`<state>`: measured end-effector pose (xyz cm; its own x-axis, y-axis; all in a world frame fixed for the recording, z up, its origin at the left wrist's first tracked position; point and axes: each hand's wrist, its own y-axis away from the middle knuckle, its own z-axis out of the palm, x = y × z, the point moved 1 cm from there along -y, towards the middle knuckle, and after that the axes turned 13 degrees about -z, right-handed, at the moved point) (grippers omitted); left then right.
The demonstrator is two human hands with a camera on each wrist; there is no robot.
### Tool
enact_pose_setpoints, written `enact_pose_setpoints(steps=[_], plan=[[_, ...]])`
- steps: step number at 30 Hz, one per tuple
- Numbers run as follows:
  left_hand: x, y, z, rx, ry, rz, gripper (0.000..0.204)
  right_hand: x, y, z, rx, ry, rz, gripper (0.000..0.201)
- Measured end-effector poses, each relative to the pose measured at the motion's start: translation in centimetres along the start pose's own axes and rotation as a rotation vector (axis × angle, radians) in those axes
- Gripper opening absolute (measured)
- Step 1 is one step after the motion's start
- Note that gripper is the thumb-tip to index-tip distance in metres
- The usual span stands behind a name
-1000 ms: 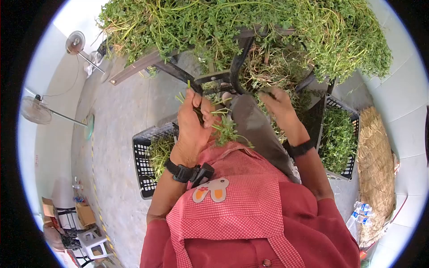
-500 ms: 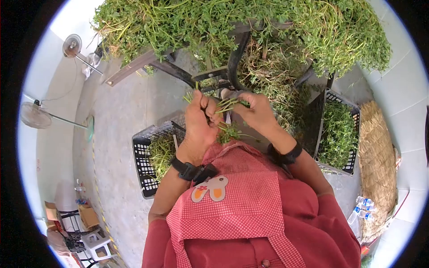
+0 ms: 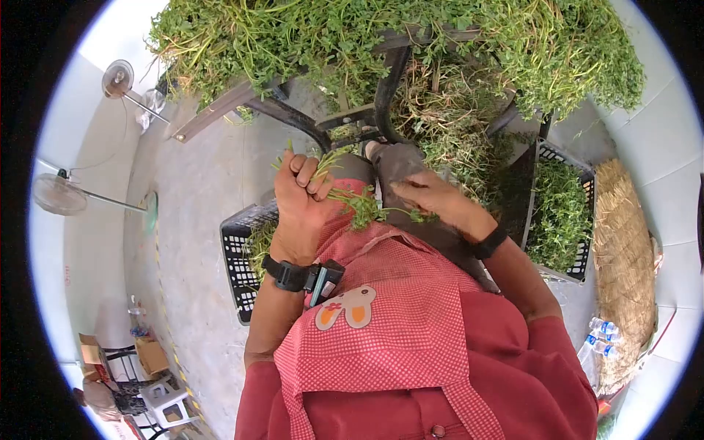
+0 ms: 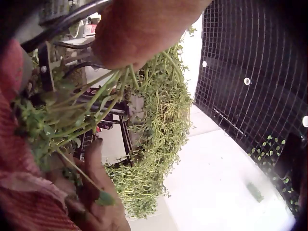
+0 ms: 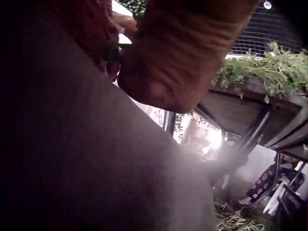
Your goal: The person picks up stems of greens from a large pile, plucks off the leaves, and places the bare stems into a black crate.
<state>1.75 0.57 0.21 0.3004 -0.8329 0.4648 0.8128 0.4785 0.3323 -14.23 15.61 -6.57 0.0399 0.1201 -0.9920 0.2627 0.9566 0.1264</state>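
In the head view my left hand (image 3: 301,202) grips a small bunch of leafy green stems (image 3: 362,208), its fingers curled round them. Cut-looking ends poke out above the knuckles, and the leaves hang toward my lap. My right hand (image 3: 444,202), slightly blurred, is over my right thigh beside the leafy tips, with its fingers extended loosely toward the bunch. In the left wrist view the stems (image 4: 91,108) fan down from the left fingers, and the right hand (image 4: 98,202) is below, one thin sprig crossing in front of it. The right wrist view shows mostly dark trouser cloth.
A table heaped with greens (image 3: 330,44) stands ahead, and a pile of stalks (image 3: 455,117) lies beneath it. Black crates with greens stand on the left (image 3: 238,271) and right (image 3: 561,213). A straw roll (image 3: 620,271) and water bottles (image 3: 603,337) are at far right; fans (image 3: 59,194) at left.
My right hand came in to the stems in the left hand, then drew back down and right over the thigh. The left hand, still gripping the bunch, has shifted a little left.
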Motion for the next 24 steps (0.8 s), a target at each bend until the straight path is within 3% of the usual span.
enact_pose_setpoints(steps=[2, 4, 5, 7, 8, 9, 11, 12, 14, 16, 20, 24], plan=[[-0.1, -0.1, -0.1, -0.02, 0.023, -0.006, 0.038, 0.5, 0.0, 0.3, -0.054, 0.07, 0.084, 0.043], [0.0, -0.1, -0.2, -0.038, 0.017, -0.007, 0.039, -1.1, 0.7, 1.8, -0.269, 0.308, -0.083, 0.049], [0.1, -0.1, -0.2, -0.04, 0.015, -0.001, 0.039, -0.5, 0.2, 1.8, -0.272, 0.31, -0.089, 0.049], [0.3, -0.1, -0.1, -0.002, 0.132, 0.009, 0.039, 0.4, -0.6, 2.0, -0.336, 0.386, -0.29, 0.05], [0.7, -0.1, -0.4, -0.003, 0.131, 0.014, 0.039, 0.7, -0.4, 1.3, -0.276, 0.507, -0.406, 0.044], [1.3, 0.0, -0.9, -0.057, 0.17, 0.011, 0.037, 0.1, 0.1, 0.5, -0.278, 0.508, -0.408, 0.044], [2.3, 0.1, -1.4, -0.112, 0.212, 0.01, 0.036, -0.3, 1.5, -1.6, 0.003, 0.064, -0.075, 0.027], [2.7, 0.2, -1.5, -0.116, 0.229, 0.053, 0.034, 0.0, 1.9, -2.6, 0.001, 0.067, -0.075, 0.027], [3.0, 0.1, -1.2, -0.129, 0.246, 0.103, 0.033, 0.5, 2.1, -4.4, 0.252, -0.339, 0.023, 0.021], [2.7, 0.3, -0.9, 0.041, 0.284, 0.096, 0.036, -0.7, 2.4, -4.0, 0.214, -0.373, -0.031, 0.019], [2.1, -0.1, -1.1, 0.017, 0.327, 0.047, 0.035, -1.9, 2.3, -3.3, 0.089, -0.4, -0.169, 0.018], [1.8, 0.2, -0.7, -0.004, 0.13, 0.046, 0.034, -2.5, 2.7, -3.7, 0.022, -0.348, -0.213, 0.02]])
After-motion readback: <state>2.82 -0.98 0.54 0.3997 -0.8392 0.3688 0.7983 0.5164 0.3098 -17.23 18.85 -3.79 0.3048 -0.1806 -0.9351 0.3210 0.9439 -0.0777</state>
